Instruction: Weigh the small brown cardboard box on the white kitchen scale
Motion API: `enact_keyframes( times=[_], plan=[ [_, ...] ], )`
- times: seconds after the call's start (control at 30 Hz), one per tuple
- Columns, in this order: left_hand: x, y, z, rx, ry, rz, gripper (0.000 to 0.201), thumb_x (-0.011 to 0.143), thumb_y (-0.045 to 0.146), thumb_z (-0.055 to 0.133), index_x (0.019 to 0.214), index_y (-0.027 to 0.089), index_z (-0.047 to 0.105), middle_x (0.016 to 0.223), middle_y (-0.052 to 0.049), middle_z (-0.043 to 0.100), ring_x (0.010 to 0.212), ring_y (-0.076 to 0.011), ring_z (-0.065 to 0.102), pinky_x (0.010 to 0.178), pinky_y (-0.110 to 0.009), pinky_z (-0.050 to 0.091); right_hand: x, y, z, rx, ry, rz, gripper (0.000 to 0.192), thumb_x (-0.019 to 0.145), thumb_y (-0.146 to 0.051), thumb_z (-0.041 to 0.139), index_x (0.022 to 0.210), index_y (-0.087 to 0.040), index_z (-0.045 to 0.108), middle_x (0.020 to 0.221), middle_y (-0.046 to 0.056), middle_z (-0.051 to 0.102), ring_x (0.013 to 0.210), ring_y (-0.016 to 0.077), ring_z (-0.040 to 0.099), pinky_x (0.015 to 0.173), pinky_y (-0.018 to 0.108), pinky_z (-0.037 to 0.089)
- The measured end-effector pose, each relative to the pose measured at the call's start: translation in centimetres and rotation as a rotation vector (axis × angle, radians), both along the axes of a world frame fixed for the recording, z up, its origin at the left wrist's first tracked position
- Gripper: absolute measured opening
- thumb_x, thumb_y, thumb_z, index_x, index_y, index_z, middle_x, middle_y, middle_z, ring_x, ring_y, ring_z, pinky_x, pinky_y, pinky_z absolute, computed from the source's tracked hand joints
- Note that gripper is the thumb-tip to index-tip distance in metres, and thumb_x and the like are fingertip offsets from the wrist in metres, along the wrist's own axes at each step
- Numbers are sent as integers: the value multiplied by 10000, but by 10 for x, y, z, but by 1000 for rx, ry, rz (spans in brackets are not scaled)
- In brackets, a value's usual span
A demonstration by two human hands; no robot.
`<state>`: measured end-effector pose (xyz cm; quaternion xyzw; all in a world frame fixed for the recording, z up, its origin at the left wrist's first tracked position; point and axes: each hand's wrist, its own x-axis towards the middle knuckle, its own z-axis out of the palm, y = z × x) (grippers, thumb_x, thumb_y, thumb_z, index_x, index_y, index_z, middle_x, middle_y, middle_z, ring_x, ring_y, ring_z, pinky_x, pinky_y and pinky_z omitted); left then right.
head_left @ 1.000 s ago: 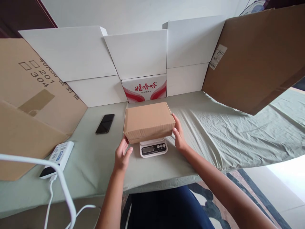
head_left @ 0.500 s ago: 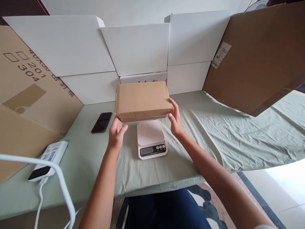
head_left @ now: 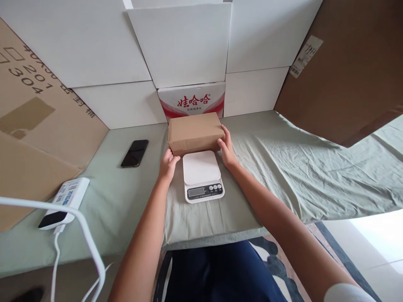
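Between my two hands is a closed brown cardboard box [head_left: 195, 131], just behind a white kitchen scale [head_left: 201, 167]. My left hand [head_left: 169, 164] grips the box's lower left corner, with the thumb near the scale's platform. Around the right end of the box, the fingers of my right hand [head_left: 227, 147] are wrapped, thumb on the front face. The scale's platform is bare and its dark display faces me. Whether the box rests fully on the cloth is hidden.
A black phone [head_left: 135, 153] lies left of the scale. Farther left sits a white power strip [head_left: 64, 203] with a white cable [head_left: 91, 247] arching in front. White boxes [head_left: 179, 46] and a red-and-white carton [head_left: 192, 100] line the back; large cardboard panels [head_left: 349, 75] stand at the sides.
Both hands have moved the cardboard box lower and away from me, behind the scale. The printed carton at the back is now more exposed. My view has tilted down slightly.
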<state>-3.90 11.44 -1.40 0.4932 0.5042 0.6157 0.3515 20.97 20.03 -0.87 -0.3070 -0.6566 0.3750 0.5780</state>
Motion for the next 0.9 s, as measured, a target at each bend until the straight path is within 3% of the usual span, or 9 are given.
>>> enact_keyframes(
  times=[0.1,0.2,0.33,0.43,0.6,0.8,0.9],
  plan=[
    [0,1,0,-8,-7,4,675,738,250,615,1408,173,593,1406,-113,688,1364,-337,597,1161,-468,451,-1,3,-3,-41,33,29,846,926,-723,536,1610,-286,298,1680,75,401,1567,315,361,1329,547,227],
    [-2,1,0,29,-62,26,776,714,227,618,1486,188,549,1576,-102,561,1503,-318,467,1233,-427,375,-1,3,-5,-87,98,65,879,932,-710,532,1641,-297,215,1660,95,439,1532,305,432,1312,571,264],
    [-4,0,-1,30,-113,64,855,692,208,622,1537,156,507,1664,-124,443,1579,-329,342,1270,-428,315,2,0,-6,-135,118,55,855,935,-700,539,1635,-316,234,1685,76,410,1565,295,391,1310,580,268],
    [-2,0,1,36,-108,60,843,698,207,620,1533,163,516,1652,-123,461,1573,-331,354,1268,-432,317,3,-3,-4,-159,105,55,837,940,-674,545,1628,-286,268,1658,86,452,1549,290,417,1310,559,282],
    [2,-3,5,37,-43,-2,758,714,222,595,1469,162,577,1532,-149,594,1464,-356,512,1211,-481,397,0,-6,-2,-209,51,84,835,892,-590,658,1593,-243,368,1561,99,565,1431,313,543,1257,522,404],
    [2,-5,10,52,-19,6,805,673,206,613,1477,204,573,1587,-117,546,1497,-348,476,1228,-471,384,0,-6,-4,-121,59,89,841,905,-651,631,1603,-258,375,1625,84,501,1485,320,488,1266,506,396],
    [2,-8,15,101,8,31,850,676,207,651,1519,214,536,1593,-113,538,1534,-344,426,1261,-472,340,2,-10,0,-19,41,89,875,926,-703,580,1641,-283,299,1699,66,397,1547,318,416,1297,501,349]
  ],
)
